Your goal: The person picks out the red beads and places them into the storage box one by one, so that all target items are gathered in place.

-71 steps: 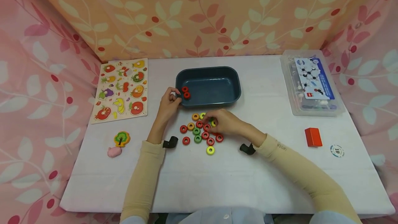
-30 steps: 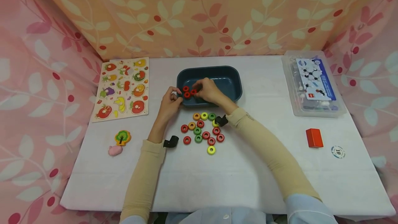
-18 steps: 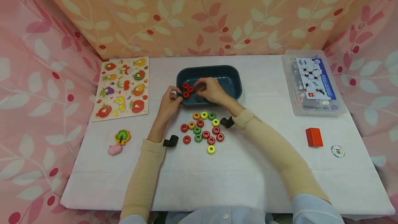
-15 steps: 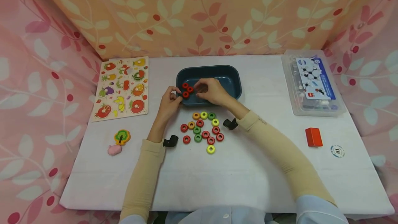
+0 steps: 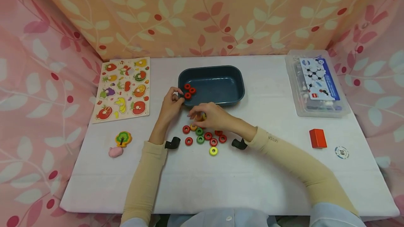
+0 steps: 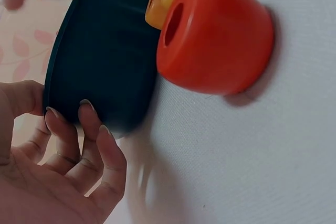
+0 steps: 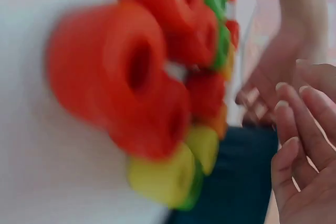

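My left hand (image 5: 171, 106) grips the left end of the dark blue tray (image 5: 221, 90). In the left wrist view, this hand's (image 6: 68, 166) fingers bend at the tray's rim and outer wall (image 6: 105, 51). Three red ring beads (image 5: 192, 93) lie inside the tray at its left. My right hand (image 5: 216, 117) hovers over the bead group in front of the tray, hiding some beads. The right wrist view shows that hand (image 7: 310, 145) with loosely bent fingers, holding nothing. Around it lie red (image 5: 188, 144), green (image 5: 203, 139), orange and yellow (image 5: 213, 153) ring beads.
A fruit puzzle board (image 5: 129, 92) lies at the left, with a tree piece (image 5: 123, 138) and a pink pig figure (image 5: 115, 151) nearer. At the right are a clear plastic box (image 5: 318, 109), a red block (image 5: 318, 138) and a round chip (image 5: 342, 152). Patterned curtains (image 5: 202, 16) surround the table.
The right hand put a third red bead into the tray, let it go, then moved back toward me over the beads on the table. The left hand has stayed at the tray.
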`<state>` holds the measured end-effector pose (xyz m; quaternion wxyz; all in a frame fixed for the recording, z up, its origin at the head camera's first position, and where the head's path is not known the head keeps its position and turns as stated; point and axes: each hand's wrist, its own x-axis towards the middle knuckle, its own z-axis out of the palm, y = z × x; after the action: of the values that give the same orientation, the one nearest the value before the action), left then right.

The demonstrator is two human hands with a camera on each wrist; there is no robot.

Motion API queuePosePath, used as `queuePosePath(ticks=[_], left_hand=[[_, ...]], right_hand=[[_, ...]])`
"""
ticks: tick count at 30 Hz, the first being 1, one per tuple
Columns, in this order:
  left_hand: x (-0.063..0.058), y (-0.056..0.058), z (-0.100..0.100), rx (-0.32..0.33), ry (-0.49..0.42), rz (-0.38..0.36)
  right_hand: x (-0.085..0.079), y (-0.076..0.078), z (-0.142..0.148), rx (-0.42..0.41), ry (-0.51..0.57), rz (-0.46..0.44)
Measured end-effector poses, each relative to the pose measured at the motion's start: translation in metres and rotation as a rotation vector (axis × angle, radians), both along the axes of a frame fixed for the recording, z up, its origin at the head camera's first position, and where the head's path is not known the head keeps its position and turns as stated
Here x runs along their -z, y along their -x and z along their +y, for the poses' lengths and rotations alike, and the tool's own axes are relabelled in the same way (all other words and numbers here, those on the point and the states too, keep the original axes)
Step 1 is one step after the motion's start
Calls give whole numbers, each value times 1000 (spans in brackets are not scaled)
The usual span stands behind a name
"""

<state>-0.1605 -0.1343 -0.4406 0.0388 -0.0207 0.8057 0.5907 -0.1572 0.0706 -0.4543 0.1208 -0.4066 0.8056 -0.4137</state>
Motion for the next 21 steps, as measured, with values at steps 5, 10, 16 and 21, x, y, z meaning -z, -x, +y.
queuePosePath(ticks=[5, 10, 16, 21], left_hand=[[-1, 0, 1, 2, -11, -5], [-1, 1, 0, 1, -12, -12], [20, 10, -4, -11, -17, -22], [41, 18, -9, -20, -33, -11]], right_hand=[[12, -10, -9, -14, -121, 16], [25, -14, -18, -13, -162, 62], [30, -18, -26, 16, -199, 66], [33, -19, -30, 26, -227, 99]])
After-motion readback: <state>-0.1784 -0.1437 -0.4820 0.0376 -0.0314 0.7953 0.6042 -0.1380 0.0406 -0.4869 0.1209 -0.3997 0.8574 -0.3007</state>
